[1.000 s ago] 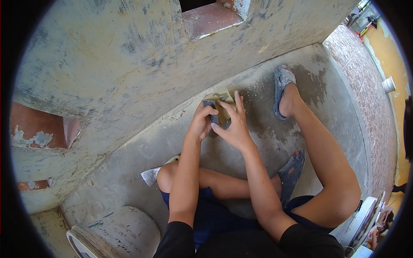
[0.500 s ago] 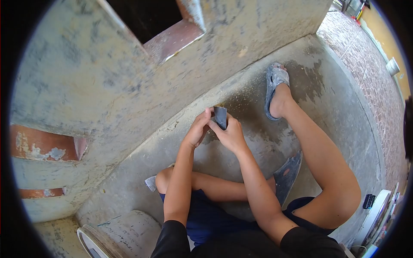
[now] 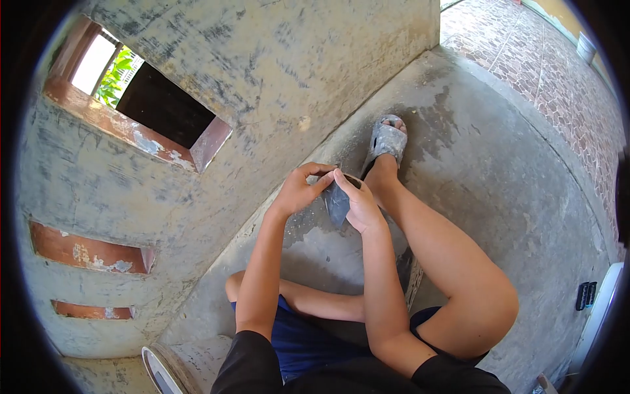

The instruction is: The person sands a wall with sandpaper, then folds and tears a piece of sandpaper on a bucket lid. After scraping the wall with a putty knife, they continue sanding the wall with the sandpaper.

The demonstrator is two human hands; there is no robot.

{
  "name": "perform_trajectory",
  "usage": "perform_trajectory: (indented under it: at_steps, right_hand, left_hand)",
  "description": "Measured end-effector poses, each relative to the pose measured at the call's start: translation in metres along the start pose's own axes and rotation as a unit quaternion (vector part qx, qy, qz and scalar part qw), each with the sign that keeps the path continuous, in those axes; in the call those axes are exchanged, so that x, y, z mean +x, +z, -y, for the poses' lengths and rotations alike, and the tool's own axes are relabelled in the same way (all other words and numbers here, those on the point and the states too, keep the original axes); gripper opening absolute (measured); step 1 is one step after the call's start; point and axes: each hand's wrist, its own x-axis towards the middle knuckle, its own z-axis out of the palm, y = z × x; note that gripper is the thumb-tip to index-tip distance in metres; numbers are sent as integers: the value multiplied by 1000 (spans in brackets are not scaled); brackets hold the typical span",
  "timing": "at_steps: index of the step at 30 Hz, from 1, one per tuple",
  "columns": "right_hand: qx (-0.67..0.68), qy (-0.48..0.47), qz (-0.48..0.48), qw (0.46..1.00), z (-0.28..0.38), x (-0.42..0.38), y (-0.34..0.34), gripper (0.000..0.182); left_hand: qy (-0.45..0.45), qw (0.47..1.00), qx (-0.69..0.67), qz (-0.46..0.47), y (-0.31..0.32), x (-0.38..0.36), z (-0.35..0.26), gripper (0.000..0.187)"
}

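A piece of sandpaper (image 3: 338, 206), dark grey and bent over, is between my two hands in front of the lower wall. My left hand (image 3: 300, 193) pinches its upper edge with thumb and fingertips. On the other side, my right hand (image 3: 365, 207) grips the sheet, thumb up along the top and fingers behind it. The thumbs meet near the sheet's upper edge. Part of the sheet is hidden by the right hand.
A patchy, scraped wall (image 3: 262, 98) rises on the left, with a window opening (image 3: 167, 108) and narrow recesses. My sandalled foot (image 3: 390, 139) rests on the damp concrete floor (image 3: 485, 190). A pale bucket (image 3: 167, 368) lies lower left. Patterned tiles (image 3: 518, 52) lie beyond the floor's edge.
The view has turned, showing more of the window. My left fingers have closed over the sheet's top edge, and the sheet now hangs lower between the hands.
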Motion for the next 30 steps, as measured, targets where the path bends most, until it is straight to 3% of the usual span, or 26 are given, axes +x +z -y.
perform_trajectory:
  at_steps: [2, 4, 5, 12, 13, 14, 16, 17, 18, 19, 21, 25, 27, 30]
  right_hand:
    - [10, -7, -3, 1000, 2, -1, 0, 30]
    - [-85, -99, 9, 991, -10, 3, 3, 27]
    - [-89, -99, 11, 991, -16, 7, 4, 27]
    - [-173, -88, -133, 972, -66, 16, 19, 31]
    - [-211, -79, -170, 959, -73, 19, 20, 32]
    - [-246, -70, -207, 944, -82, 25, 22, 33]
    - [-302, -112, -255, 912, -104, 41, 25, 34]
    - [-354, -148, -293, 876, -114, 49, 27, 35]
    - [-358, -141, -301, 873, -125, 58, 30, 35]
    - [-385, -179, -288, 858, -128, 70, 36, 38]
    - [-440, -232, -283, 820, -129, 92, 57, 47]
    - [-509, -302, -292, 751, -130, 161, 80, 61]
    - [-514, -292, -309, 745, -130, 198, 80, 61]
    - [-535, -321, -326, 710, -141, 235, 73, 61]
  left_hand:
    - [29, 997, 72, -8, 0, 3, -11, 31]
    - [23, 997, 61, -29, 1, 1, -7, 31]
    - [21, 997, 56, -46, 1, 2, -4, 31]
    - [26, 995, 68, -64, -18, -10, 36, 27]
    - [26, 986, 78, -148, -23, -13, 32, 26]
    - [26, 969, 88, -229, -31, -15, 29, 25]
    - [161, 875, 223, -399, -56, -17, 38, 26]
    - [190, 834, 278, -437, -75, -16, 40, 31]
    - [213, 788, 333, -471, -94, -16, 42, 36]
    - [211, 794, 330, -466, -109, -15, 41, 36]
    - [226, 703, 417, -530, -133, -7, 42, 49]
    - [200, 712, 498, -452, -148, 11, 88, 55]
    - [191, 668, 534, -482, -145, 15, 93, 54]
    - [177, 669, 525, -496, -142, 18, 95, 48]
